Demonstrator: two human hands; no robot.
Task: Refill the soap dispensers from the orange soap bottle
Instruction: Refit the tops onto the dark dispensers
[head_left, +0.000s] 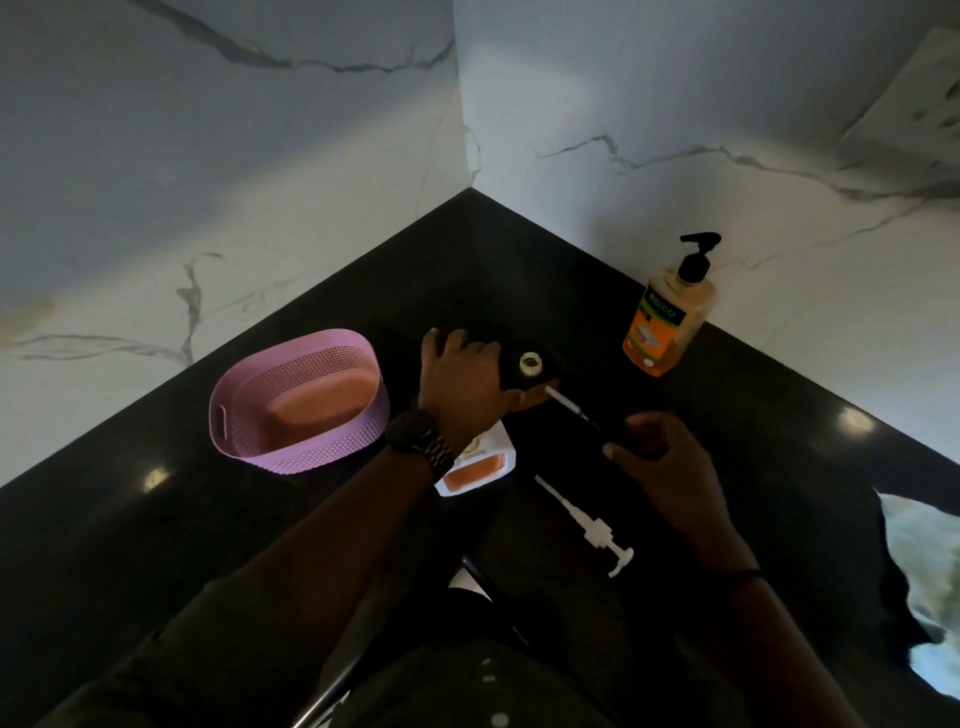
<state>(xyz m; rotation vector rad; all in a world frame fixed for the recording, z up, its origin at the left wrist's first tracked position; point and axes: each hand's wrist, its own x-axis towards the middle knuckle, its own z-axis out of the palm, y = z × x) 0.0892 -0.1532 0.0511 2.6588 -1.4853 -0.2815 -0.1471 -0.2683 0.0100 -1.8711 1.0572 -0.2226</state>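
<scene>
Two dispensers are on the black counter (571, 249), both w/ pumps out. Left hand (470, 384) wraps round a black dispenser (524, 376); fingers curled on its body, holding it steady, its white threaded neck (531, 362) open & facing up. Right hand (670, 467) has fingers pinched together on a dark pump head, approx at the fingertips; the pump's white dip tube (563, 402) slants up-left, its tip just beside the neck but not inside it. Can't tell exactly how firm that pinch is, the pump head is lost in shadow.

Second one, a white dispenser (480, 470) w/ orange soap showing through its side, sits just under the left wrist; its neck looks open. Its white pump (592, 527) lies flat on the counter nearby, apart from it.

Orange soap bottle (670, 317) stands upright by the right wall, black pump still on, well apart from both hands. Mostly full by the look.

Pink basket (298, 400) to the left, no dispensers in it.

Judgement: early-to-mid. Both dispensers opened, that's done. Can't tell if the black one is topped up (opaque). Pump tube near its neck could mean either just pulled or about to go back. Left: pour if not poured, refit both pumps, screw down.
</scene>
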